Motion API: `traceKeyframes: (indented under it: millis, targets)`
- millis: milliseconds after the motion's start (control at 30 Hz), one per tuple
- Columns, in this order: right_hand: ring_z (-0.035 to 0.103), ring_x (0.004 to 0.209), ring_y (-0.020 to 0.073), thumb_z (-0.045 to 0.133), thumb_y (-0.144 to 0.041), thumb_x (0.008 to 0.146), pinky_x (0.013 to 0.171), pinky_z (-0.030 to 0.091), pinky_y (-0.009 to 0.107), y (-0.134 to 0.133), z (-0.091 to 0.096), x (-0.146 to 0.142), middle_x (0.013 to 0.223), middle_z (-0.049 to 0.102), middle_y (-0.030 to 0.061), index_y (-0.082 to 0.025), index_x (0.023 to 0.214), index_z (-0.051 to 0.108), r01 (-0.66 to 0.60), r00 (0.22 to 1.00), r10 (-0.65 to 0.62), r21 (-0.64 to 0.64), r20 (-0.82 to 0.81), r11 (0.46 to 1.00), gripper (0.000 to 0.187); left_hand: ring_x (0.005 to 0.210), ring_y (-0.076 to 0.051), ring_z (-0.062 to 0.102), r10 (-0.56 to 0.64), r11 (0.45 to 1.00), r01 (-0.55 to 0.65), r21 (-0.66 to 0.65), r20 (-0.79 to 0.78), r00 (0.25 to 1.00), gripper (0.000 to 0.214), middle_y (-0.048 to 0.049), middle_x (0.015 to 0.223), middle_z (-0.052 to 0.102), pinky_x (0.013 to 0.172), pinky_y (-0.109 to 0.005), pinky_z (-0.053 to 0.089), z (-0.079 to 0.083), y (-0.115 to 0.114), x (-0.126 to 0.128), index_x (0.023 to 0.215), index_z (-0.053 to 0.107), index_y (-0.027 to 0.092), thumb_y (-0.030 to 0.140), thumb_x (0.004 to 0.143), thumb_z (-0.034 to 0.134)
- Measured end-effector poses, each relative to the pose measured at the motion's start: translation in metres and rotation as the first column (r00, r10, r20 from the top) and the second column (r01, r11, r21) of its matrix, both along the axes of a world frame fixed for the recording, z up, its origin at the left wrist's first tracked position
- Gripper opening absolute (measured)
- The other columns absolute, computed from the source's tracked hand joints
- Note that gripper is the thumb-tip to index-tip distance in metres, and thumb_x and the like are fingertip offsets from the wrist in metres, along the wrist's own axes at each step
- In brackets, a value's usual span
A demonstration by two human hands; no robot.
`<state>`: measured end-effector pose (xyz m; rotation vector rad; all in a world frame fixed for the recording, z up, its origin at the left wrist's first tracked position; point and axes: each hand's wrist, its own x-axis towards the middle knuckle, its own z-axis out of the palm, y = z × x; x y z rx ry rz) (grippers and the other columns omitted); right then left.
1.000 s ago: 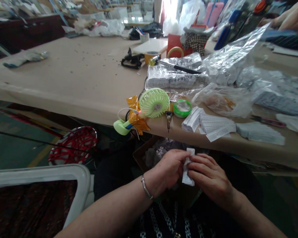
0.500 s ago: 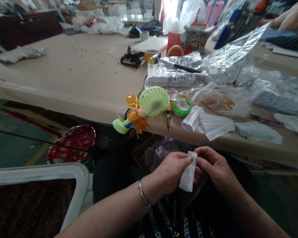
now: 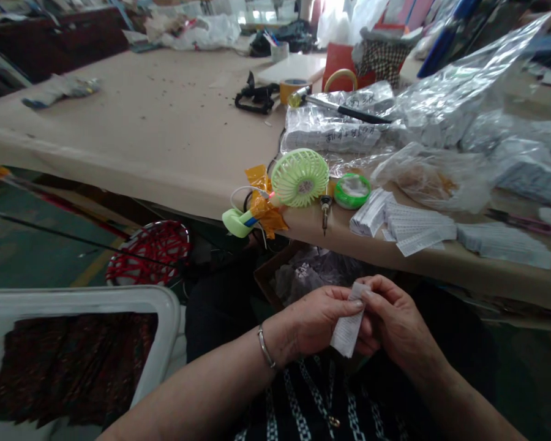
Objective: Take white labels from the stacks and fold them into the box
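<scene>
Between my hands, above my lap, is a small bundle of white printed labels (image 3: 348, 334). My left hand (image 3: 331, 315) grips it, with the thumb on its face and the fingers behind. My right hand (image 3: 392, 312) pinches the top right corner with thumb and forefinger; its other fingers curl out of sight. On the table edge ahead lie fanned white labels (image 3: 417, 225), a stack of labels (image 3: 371, 211) to their left and another label pile (image 3: 505, 244) to their right.
A green clip fan (image 3: 300, 177) is taped at the table edge, beside a pointed tool (image 3: 325, 214) and a green tape roll (image 3: 352, 191). Below sits an open box with plastic bags (image 3: 303, 272). At left stands a white tub (image 3: 168, 306) holding dark patterned cloth (image 3: 73, 361).
My right hand has moved in to the left and its thumb and forefinger have closed on the top of the labels. The camera view has shifted slightly left and down.
</scene>
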<state>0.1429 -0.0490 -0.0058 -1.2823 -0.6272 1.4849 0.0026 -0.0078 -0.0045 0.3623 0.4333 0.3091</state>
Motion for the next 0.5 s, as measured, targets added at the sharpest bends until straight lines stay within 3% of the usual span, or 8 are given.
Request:
traceKeyframes:
  millis: [100,200,333,400,500]
  targets:
    - [0.053,0.053,0.0071,0.071,-0.032,0.071,0.047,0.046,0.019,-0.002,-0.004,0.001,0.081,0.06,-0.0014,-0.019,0.074,0.055,-0.015,0.999,0.014,0.032,0.042,0.999,0.021,0.055,-0.016,0.063,-0.014,1.0,0.014,0.005,-0.021,1.0,0.032,-0.0023,0.062,0.059,0.055,-0.029,0.053,0.0,0.0,-0.003,0.077,0.06,0.011,0.036,0.066,0.075]
    - [0.059,0.06,0.0105,0.07,-0.031,0.072,0.054,0.05,0.021,0.0,-0.007,0.006,0.082,0.063,0.0001,-0.021,0.091,0.059,-0.089,0.994,0.086,0.04,0.064,0.995,0.023,0.052,-0.014,0.061,-0.016,0.999,0.018,0.035,-0.047,0.999,0.032,-0.0008,0.061,0.057,0.05,-0.024,0.049,0.002,0.001,-0.006,0.076,0.059,0.012,0.039,0.068,0.073]
    - [0.065,0.071,0.0156,0.071,-0.029,0.068,0.059,0.054,0.027,0.007,-0.005,0.017,0.101,0.067,0.006,-0.024,0.11,0.06,-0.317,0.948,0.317,0.036,-0.022,0.948,0.044,0.051,-0.012,0.058,-0.061,0.995,0.066,0.077,-0.065,0.996,0.032,-0.0006,0.063,0.057,0.047,-0.022,0.045,0.004,-0.002,-0.008,0.081,0.059,0.013,0.041,0.072,0.069]
    - [0.066,0.07,0.0169,0.07,-0.028,0.066,0.058,0.055,0.028,0.012,-0.003,0.022,0.108,0.066,0.0083,-0.022,0.105,0.063,-0.443,0.894,0.446,0.056,-0.037,0.895,0.04,0.052,-0.011,0.058,-0.087,0.993,0.092,0.076,-0.07,0.994,0.033,-0.0005,0.064,0.056,0.046,-0.021,0.042,0.006,-0.004,-0.008,0.083,0.059,0.013,0.042,0.071,0.07]
    - [0.066,0.093,0.0233,0.073,-0.027,0.062,0.072,0.056,0.035,0.015,-0.004,0.026,0.121,0.061,0.0089,-0.02,0.087,0.067,-0.506,0.856,0.515,0.129,-0.047,0.853,0.027,0.051,-0.011,0.057,-0.094,0.993,0.099,0.06,-0.079,0.992,0.035,0.0001,0.062,0.055,0.044,-0.02,0.04,0.007,-0.008,-0.006,0.081,0.058,0.013,0.043,0.068,0.072]
